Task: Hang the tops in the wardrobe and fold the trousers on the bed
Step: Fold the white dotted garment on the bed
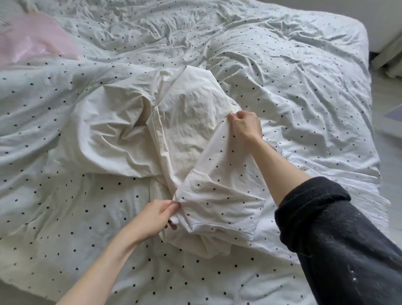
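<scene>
Two hands work a cream garment [126, 132] that lies crumpled near the middle of the bed [306, 68], on a pale duvet [61, 214] printed with small dark dots. The left hand [155, 216] sits toward the bed's near edge, its thumb and fingers pinched on a bunched fold at the garment's near end. The right hand [245, 125] reaches further in, toward the bed's centre, knuckles up and fingers curled, gripping an edge of cloth there; whether that edge belongs to the garment or to a dotted layer draped over it I cannot tell. Between the two hands a span of white, dotted fabric [220, 197] is lifted clear of the duvet and hangs in a loose roll. The rest of the garment spreads to the left of that span in deep creases, with a dark opening showing among the folds; whether it is a top or trousers I cannot tell. The right forearm is bare up to a rolled dark sleeve [335, 239], flecked with pale lint, while the left forearm is bare as far as the view shows. At the bed's far left corner lies something pink [29, 39], blurred
</scene>
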### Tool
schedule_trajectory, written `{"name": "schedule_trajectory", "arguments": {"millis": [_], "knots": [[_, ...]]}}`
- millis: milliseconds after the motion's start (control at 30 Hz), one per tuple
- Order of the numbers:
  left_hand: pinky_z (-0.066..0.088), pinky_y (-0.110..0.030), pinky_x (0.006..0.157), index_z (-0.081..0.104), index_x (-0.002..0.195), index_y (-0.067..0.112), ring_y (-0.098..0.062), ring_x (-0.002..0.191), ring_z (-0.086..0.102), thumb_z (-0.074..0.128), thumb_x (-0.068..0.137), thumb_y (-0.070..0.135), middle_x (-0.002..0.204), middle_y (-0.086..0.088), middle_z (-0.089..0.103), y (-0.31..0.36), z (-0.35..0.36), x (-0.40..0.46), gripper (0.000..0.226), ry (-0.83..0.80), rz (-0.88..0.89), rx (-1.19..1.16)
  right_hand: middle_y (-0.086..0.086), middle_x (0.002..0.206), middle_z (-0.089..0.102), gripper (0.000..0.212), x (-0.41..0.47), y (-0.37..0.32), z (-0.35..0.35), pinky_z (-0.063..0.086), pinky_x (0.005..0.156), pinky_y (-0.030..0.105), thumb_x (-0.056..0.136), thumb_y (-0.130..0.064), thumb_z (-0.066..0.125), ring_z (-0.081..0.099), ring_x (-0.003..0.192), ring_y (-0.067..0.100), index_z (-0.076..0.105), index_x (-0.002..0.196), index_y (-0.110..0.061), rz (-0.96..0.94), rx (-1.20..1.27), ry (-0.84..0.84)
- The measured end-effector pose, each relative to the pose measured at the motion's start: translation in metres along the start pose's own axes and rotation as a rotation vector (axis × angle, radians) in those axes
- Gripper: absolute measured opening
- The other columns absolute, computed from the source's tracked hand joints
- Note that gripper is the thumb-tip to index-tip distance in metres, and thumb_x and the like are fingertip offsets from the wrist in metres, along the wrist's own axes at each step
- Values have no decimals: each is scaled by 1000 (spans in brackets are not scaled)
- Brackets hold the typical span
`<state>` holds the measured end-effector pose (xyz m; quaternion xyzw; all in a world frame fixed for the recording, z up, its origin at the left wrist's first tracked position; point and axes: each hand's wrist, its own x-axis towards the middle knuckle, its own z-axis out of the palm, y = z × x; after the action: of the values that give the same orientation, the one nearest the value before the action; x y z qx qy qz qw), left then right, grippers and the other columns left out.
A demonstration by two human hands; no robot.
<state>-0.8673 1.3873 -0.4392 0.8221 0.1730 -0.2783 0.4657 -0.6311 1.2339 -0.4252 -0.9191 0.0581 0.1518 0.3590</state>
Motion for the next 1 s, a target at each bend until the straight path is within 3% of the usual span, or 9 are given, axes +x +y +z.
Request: {"name": "schedule_trajectory", "arguments": {"millis": [133, 233, 400, 500, 600, 667, 733, 867, 1000], "knots": [[44, -10, 71, 63, 114, 31, 4, 76, 61, 55, 94, 17, 89, 15, 68, -2, 3, 2, 26, 299, 137, 19, 5, 85, 51, 37, -1, -1, 0, 35, 80, 34, 94, -30, 46, 47, 85, 20, 42, 60, -17, -6, 23, -31], [48, -17, 72, 70, 100, 21, -4, 78, 62, 70, 82, 12, 89, 12, 66, 2, -1, 8, 20, 467, 282, 117, 5, 85, 53, 37, 0, -1, -1, 36, 80, 34, 95, -29, 46, 47, 85, 19, 44, 60, -16, -10, 16, -35], [48, -27, 71, 67, 84, 7, -10, 77, 57, 66, 84, 3, 85, 6, 58, -6, 8, 8, 4, 464, 399, 239, 5, 86, 54, 29, 0, -3, 0, 40, 83, 35, 94, -29, 46, 49, 87, 21, 52, 69, -16, -17, 3, -45], [44, -15, 74, 58, 99, 10, -5, 83, 55, 56, 88, -3, 98, 10, 50, -18, 10, 7, 18, 440, 404, 248, 3, 76, 54, 25, 0, -3, 1, 40, 82, 36, 91, -28, 48, 50, 86, 23, 53, 69, -17, -24, -12, -41], [43, -16, 82, 57, 114, 13, -4, 91, 55, 54, 87, -8, 104, 14, 50, -21, 8, 10, 34, 375, 437, 253, -3, 59, 42, 29, 1, -4, -1, 35, 76, 34, 87, -23, 52, 44, 74, 21, 44, 59, -17, -63, -5, -43], [46, -16, 76, 65, 100, 12, -2, 82, 57, 61, 85, -4, 93, 19, 51, -19, 8, 13, 22, 393, 448, 250, -3, 57, 39, 33, 2, -5, -4, 32, 69, 32, 84, -20, 55, 41, 69, 19, 41, 55, -17, -98, 11, -48], [43, -10, 71, 67, 85, 10, 2, 75, 54, 66, 82, -2, 83, 23, 50, -16, 8, 15, 13, 428, 437, 222, 0, 65, 49, 21, 3, -5, -5, 35, 67, 31, 83, -20, 58, 46, 73, 18, 57, 63, -13, -114, 20, -69], [39, -9, 67, 65, 74, 5, -5, 70, 54, 68, 77, -7, 75, 7, 59, -19, 9, 13, 13, 428, 400, 196, 5, 78, 58, 16, 8, -7, -10, 46, 77, 34, 82, -22, 61, 53, 85, 20, 68, 79, -8, -118, 4, -104], [41, -11, 66, 66, 70, 4, -6, 69, 56, 69, 73, -12, 73, 3, 62, -28, 6, 1, 17, 407, 365, 184, 5, 90, 62, 12, 15, -12, -13, 39, 98, 40, 83, -24, 61, 53, 100, 23, 65, 73, -19, -124, -47, -86]]}}
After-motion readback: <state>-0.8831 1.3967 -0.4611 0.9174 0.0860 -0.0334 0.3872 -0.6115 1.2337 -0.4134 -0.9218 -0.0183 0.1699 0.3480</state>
